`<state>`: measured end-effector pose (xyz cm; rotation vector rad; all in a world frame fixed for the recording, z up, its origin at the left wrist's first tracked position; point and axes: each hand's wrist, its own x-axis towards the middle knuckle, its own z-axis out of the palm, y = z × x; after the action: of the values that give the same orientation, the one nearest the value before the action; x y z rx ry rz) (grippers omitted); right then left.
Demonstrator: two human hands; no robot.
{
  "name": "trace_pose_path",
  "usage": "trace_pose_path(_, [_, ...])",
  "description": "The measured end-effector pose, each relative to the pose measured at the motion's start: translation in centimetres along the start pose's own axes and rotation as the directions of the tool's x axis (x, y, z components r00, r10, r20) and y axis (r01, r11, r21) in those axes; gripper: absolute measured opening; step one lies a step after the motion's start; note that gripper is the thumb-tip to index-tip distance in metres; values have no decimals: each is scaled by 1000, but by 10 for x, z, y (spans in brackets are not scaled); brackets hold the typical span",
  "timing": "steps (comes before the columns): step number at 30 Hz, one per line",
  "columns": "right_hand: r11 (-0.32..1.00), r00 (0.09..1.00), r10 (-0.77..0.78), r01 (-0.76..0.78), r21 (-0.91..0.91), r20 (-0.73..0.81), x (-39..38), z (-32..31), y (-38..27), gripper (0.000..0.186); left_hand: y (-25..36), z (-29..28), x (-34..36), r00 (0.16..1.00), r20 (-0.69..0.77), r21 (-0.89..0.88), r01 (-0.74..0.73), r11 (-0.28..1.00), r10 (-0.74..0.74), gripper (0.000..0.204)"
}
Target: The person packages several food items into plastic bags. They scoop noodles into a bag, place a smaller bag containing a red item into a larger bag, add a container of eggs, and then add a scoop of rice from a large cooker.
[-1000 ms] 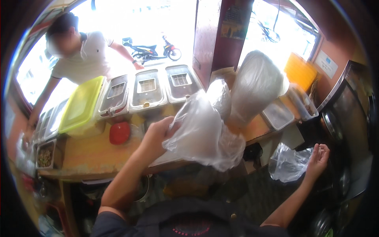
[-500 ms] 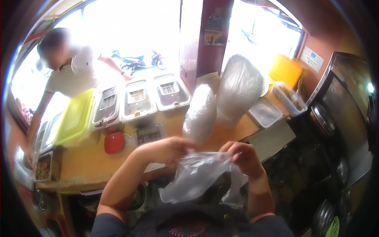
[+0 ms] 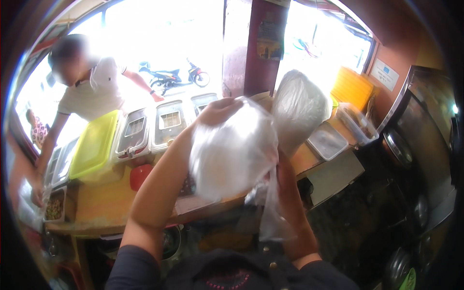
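In front of me, above the counter's near edge, a thin clear plastic bag (image 3: 234,154) is spread out and ballooned, with a loose strip hanging down on its right. My left hand (image 3: 220,112) is closed on the bag's upper left edge. On the bag's far right side is my right hand (image 3: 282,166), mostly covered by the plastic, so its fingers do not show. Just beyond stands a large, full-looking translucent bag (image 3: 300,108). I cannot tell whether the smaller bag beside it is behind the plastic I hold.
Lidded food containers (image 3: 168,121) line the counter's (image 3: 101,205) far side, beside a yellow-green lid (image 3: 96,145). A red dish (image 3: 140,176) sits nearer. Across the counter, a person (image 3: 96,87) in white reaches toward a small food tub (image 3: 55,205). Clear trays (image 3: 328,139) stand right.
The crumpled bag near my chest is no longer bunched there; ballooned plastic now stands higher and farther forward. My left hand has risen and moved forward, and my right hand has gone behind the plastic.
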<state>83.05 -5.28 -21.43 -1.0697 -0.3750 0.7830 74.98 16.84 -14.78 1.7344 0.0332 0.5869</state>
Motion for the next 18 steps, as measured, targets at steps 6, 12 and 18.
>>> trace_pose_path(6, [951, 954, -284, 268, 151, 99, 64, -10, 38, 28, -59, 32, 44, 992, 123, -240, 72, 968, -43, 32])
trace_pose_path(12, [845, 878, -478, 466, -262, 21, 108, -79, 21, 39, -89, 67, 31, 999, 26, -171, -18, 985, 22, 36])
trace_pose_path(18, [790, 882, -470, 425, -442, 8, 141, -79, 24, 38, -96, 73, -2, 878, -167, -677, 228, 700, -448, 33])
